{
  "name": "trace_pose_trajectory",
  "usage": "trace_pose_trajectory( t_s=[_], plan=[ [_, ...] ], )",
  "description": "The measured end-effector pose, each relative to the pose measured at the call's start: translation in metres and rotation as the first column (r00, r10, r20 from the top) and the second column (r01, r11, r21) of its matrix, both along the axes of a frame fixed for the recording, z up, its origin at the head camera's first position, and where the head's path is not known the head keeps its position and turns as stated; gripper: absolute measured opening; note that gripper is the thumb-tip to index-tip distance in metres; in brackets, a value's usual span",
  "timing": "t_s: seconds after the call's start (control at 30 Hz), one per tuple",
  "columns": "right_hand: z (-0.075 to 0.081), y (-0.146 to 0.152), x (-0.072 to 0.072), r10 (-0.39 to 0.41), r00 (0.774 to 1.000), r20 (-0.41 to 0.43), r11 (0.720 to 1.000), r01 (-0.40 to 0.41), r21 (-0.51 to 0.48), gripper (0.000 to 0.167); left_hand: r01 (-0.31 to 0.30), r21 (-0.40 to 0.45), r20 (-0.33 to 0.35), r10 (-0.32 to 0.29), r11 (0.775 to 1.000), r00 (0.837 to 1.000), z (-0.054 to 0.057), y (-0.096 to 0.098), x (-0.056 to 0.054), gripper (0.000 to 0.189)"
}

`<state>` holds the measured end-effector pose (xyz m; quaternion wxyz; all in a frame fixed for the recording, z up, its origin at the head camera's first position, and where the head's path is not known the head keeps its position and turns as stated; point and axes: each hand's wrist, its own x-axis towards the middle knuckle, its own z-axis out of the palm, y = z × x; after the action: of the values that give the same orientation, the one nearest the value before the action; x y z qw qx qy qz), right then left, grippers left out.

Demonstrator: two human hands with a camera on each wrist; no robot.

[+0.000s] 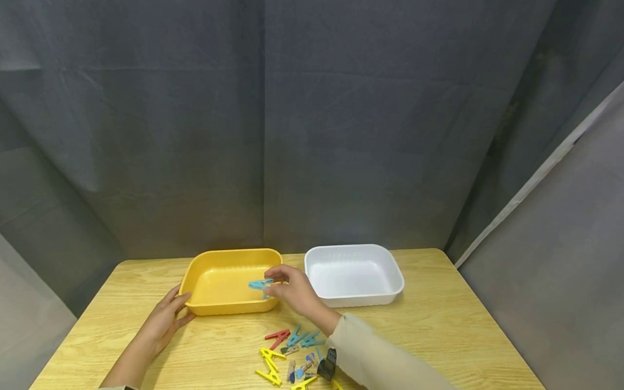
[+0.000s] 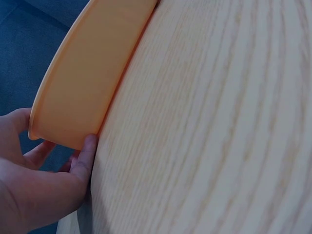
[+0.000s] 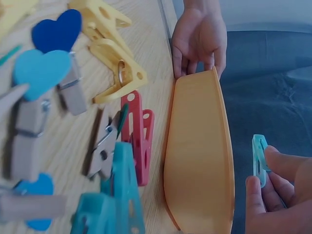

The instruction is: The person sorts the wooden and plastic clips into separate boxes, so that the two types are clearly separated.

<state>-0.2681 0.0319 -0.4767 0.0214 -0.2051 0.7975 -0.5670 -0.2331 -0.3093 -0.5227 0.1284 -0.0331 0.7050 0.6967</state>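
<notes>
Pinched between the fingertips of my right hand (image 1: pixel 296 290) is a light blue plastic clothespin (image 1: pixel 257 284), held over the right end of the yellow tray (image 1: pixel 234 309). The right wrist view shows the same clothespin (image 3: pixel 258 157) between thumb and fingers, beyond the tray's side wall (image 3: pixel 197 146). At the tray's left front corner, my left hand (image 1: pixel 163 323) holds the rim and wall. In the left wrist view, its fingers (image 2: pixel 87 155) curl about the corner of the tray (image 2: pixel 83 73). The visible floor of the tray is bare.
A white tray (image 1: pixel 355 299) stands right of the yellow one. Nearer the front of the wooden table (image 1: pixel 439 336) lie several clothespins: a red one (image 1: pixel 278 337), blue ones (image 1: pixel 294 337), yellow ones (image 1: pixel 269 375) and small wooden ones with hearts (image 1: pixel 291 371). Grey curtains (image 1: pixel 341 135) hang behind.
</notes>
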Motion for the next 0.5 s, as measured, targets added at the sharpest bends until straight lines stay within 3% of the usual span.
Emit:
trace_pose_trajectory(
  t_s=[0.23, 0.5],
  plan=[
    [-0.003, -0.019, -0.007, -0.019, 1.0, 0.003, 1.0, 0.019, 0.009, 0.029, 0.018, -0.004, -0.012, -0.018, 1.0, 1.0, -0.002, -0.003, 0.0, 0.072],
    [-0.003, -0.037, -0.009, -0.065, 0.998, 0.011, 0.997, 0.065, 0.041, 0.027, -0.004, 0.004, 0.008, 0.004, 1.0, 1.0, -0.002, -0.002, 0.001, 0.072]
  ],
)
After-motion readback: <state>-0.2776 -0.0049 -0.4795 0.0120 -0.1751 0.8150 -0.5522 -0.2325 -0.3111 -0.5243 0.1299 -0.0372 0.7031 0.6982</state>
